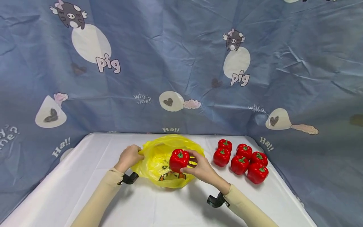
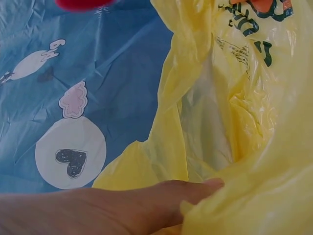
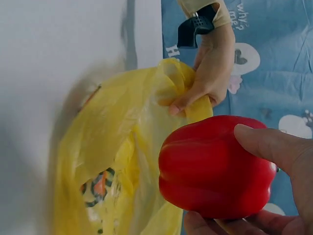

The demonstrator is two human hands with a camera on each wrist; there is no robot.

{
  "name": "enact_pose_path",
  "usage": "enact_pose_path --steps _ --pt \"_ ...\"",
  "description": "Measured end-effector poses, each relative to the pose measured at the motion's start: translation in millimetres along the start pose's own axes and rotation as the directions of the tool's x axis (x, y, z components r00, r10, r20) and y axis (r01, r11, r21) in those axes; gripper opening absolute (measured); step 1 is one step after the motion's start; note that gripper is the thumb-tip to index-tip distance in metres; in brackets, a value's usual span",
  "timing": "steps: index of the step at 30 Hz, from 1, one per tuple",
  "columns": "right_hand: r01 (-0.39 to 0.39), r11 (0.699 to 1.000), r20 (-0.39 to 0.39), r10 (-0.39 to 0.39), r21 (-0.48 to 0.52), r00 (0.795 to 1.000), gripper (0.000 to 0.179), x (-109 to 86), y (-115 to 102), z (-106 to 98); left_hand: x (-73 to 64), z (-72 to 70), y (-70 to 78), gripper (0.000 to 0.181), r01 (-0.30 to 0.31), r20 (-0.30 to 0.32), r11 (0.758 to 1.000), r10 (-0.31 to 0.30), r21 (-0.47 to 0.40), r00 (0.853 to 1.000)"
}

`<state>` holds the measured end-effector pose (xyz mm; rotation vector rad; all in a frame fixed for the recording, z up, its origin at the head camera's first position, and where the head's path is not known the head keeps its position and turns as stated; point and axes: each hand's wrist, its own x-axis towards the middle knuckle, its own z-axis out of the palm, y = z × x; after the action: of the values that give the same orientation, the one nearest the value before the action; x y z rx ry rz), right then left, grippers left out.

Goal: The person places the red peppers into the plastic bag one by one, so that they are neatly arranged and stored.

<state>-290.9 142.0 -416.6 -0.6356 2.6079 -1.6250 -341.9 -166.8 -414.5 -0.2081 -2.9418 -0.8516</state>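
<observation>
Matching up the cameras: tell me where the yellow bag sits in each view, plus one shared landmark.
Head: the yellow bag is at lower middle.
Left wrist: it fills most of the right half.
Right wrist: left to centre, partly behind the held red pepper.
Shared landmark: the left hand gripping its rim.

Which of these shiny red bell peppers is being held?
The glossy red bell pepper in the right hand's grip; the six others sit untouched on the white table.
</observation>
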Motion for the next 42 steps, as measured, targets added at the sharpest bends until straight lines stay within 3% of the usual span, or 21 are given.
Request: enact_pose_path --steps 11,18,28,34,38,42 --pt "-0.021 0.999 0.044 0.022 -0.026 0.999 0.071 35.6 2.9 13.9 -0.6 3.5 3.9 0.024 0.001 -0.026 1.000 -0.001 -0.002 1.000" --pt "-0.039 0.999 0.077 0.040 -0.009 0.996 0.070 55.7 12.7 29.2 -1.2 5.9 2.8 0.040 -0.018 -0.025 1.000 0.018 -0.002 1.000" --pt "-0.076 0.997 0.123 0.077 -0.008 0.989 0.071 84.4 24.7 59.0 0.2 9.4 3.7 0.039 -0.034 -0.039 0.999 0.035 0.032 0.999" --pt "-0.110 0.994 0.052 0.110 0.008 0.993 0.070 97.4 32.9 77.0 -0.3 12.0 6.1 0.035 -0.048 -0.032 0.998 0.050 0.043 0.998" --pt "-0.159 0.987 -0.020 0.159 0.025 0.987 0.073 103.5 35.2 85.0 -0.2 13.1 8.7 0.024 -0.062 -0.032 0.997 0.063 0.051 0.997" --pt "-0.158 0.987 -0.080 0.159 0.020 0.984 0.074 108.4 37.1 90.4 1.2 12.2 10.7 0.014 -0.061 -0.040 0.997 0.063 0.049 0.997"
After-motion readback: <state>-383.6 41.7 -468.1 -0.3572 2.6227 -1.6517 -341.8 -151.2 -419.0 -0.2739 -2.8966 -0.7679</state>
